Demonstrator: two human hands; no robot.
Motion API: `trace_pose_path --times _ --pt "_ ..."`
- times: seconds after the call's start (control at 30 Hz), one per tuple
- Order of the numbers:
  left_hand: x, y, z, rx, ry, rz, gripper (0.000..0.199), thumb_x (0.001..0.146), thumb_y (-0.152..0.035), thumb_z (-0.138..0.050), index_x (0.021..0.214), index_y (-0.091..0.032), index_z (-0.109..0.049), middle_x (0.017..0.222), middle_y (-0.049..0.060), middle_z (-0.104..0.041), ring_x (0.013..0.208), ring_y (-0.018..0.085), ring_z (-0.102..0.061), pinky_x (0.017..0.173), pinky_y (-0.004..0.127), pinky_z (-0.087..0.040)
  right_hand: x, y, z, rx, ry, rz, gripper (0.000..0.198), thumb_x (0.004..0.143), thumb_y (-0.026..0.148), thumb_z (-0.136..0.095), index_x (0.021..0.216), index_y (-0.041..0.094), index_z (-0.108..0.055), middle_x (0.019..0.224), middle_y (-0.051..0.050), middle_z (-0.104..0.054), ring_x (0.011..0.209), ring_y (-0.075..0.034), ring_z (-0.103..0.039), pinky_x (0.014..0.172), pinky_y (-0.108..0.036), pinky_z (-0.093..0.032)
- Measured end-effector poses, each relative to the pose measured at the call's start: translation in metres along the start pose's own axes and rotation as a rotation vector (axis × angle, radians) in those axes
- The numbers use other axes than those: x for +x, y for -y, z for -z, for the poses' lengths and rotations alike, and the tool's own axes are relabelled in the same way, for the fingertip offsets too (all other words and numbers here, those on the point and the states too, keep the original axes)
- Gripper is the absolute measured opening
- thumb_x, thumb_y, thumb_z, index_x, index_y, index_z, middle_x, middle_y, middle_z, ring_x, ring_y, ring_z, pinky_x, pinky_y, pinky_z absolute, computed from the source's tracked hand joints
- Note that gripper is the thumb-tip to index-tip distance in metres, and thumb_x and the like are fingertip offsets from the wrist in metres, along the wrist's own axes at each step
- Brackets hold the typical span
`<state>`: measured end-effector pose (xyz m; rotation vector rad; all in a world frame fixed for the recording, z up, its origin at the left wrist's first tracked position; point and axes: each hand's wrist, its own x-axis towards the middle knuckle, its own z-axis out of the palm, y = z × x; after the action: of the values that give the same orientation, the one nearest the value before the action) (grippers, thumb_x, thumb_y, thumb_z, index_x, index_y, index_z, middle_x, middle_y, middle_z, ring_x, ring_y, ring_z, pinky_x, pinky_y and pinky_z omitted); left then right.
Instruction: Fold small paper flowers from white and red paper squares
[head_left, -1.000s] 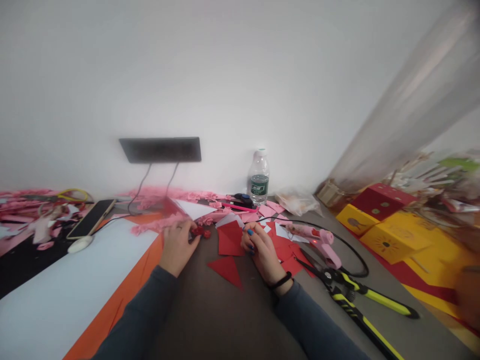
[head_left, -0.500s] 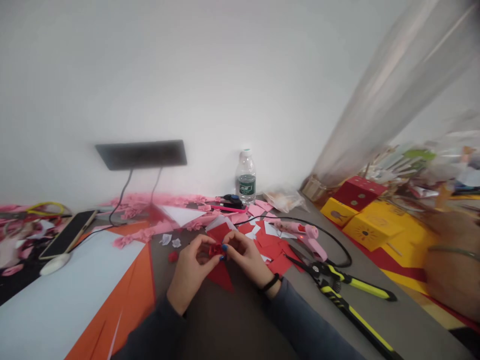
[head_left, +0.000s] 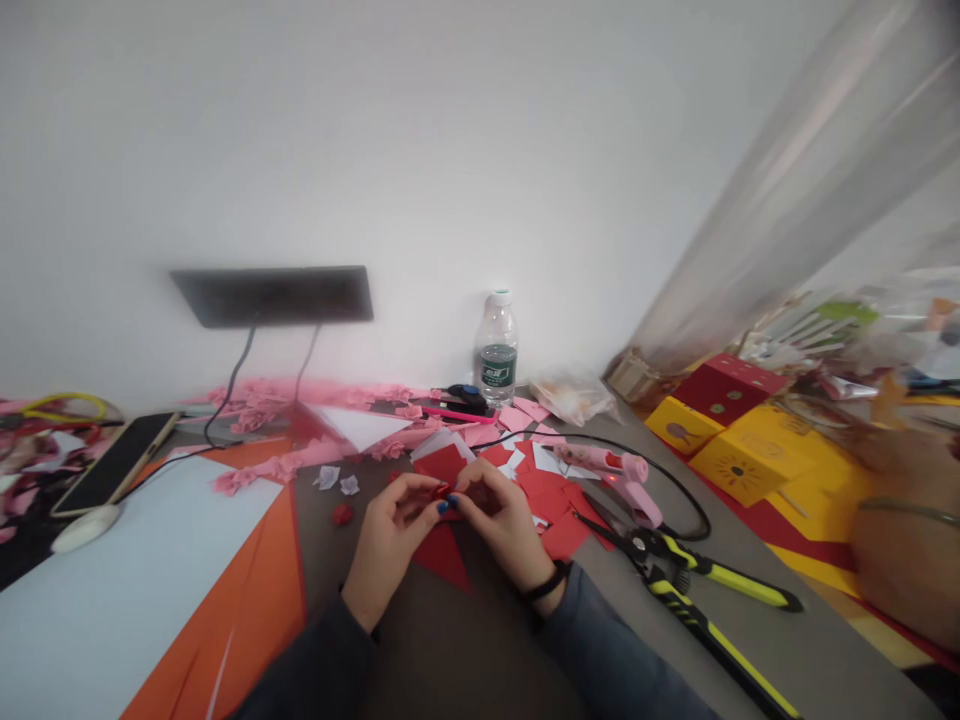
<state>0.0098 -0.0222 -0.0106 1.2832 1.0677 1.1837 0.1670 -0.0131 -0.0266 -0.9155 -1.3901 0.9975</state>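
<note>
Close together at the middle of the table, my left hand and my right hand pinch a small piece of red paper between their fingertips. The fingers cover most of it, so its shape is hard to make out. Beneath the hands lies a pointed red paper sheet. A small crumpled red paper piece rests left of my left hand, near some crumpled white scraps. To the right of my right hand are several red paper pieces.
A pink glue gun and yellow-black pliers lie at right. Behind stand a water bottle and pink paper flowers. White and orange sheets, a phone and a mouse are left. Another person's arm reaches beside yellow boxes.
Both hands stay together, with the fingertips shifted slightly on the red paper, less of which shows now. The camera view has moved a little. The other person's arm stays at the right.
</note>
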Motion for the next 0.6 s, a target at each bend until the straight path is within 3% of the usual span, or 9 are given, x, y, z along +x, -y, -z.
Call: trace_pose_path --times 0.2,0.4,0.6 --pt "0.003 -0.002 0.003 -0.038 0.016 0.056 0.027 0.070 -0.032 -0.076 0.091 -0.015 -0.071 0.098 0.010 -0.076 0.096 0.025 -0.071 0.089 0.038 -0.056 0.005 0.006 0.007 0.050 0.146 -0.041 0.022 0.084 0.037 -0.067 0.074 0.019 -0.062 0.077 -0.002 -0.057 0.072 -0.016 -0.054 0.064 -0.028 -0.044" --pt "0.000 -0.005 0.003 -0.035 0.044 0.085 0.028 0.069 -0.033 -0.078 0.090 -0.015 -0.073 0.094 0.009 -0.077 0.090 0.024 -0.072 0.082 0.034 -0.058 0.005 0.001 0.012 0.305 0.228 -0.202 0.028 0.081 0.044 -0.070 0.081 0.019 -0.057 0.071 0.002 -0.056 0.058 -0.011 -0.054 0.053 -0.023 -0.043" --pt "-0.002 -0.004 0.006 -0.052 0.081 0.131 0.028 0.068 -0.032 -0.079 0.089 -0.015 -0.075 0.090 0.008 -0.078 0.083 0.021 -0.072 0.078 0.029 -0.058 0.002 -0.002 0.011 0.504 0.297 -0.322 0.030 0.077 0.038 -0.076 0.087 0.021 -0.053 0.074 0.005 -0.056 0.050 -0.006 -0.052 0.045 -0.017 -0.044"
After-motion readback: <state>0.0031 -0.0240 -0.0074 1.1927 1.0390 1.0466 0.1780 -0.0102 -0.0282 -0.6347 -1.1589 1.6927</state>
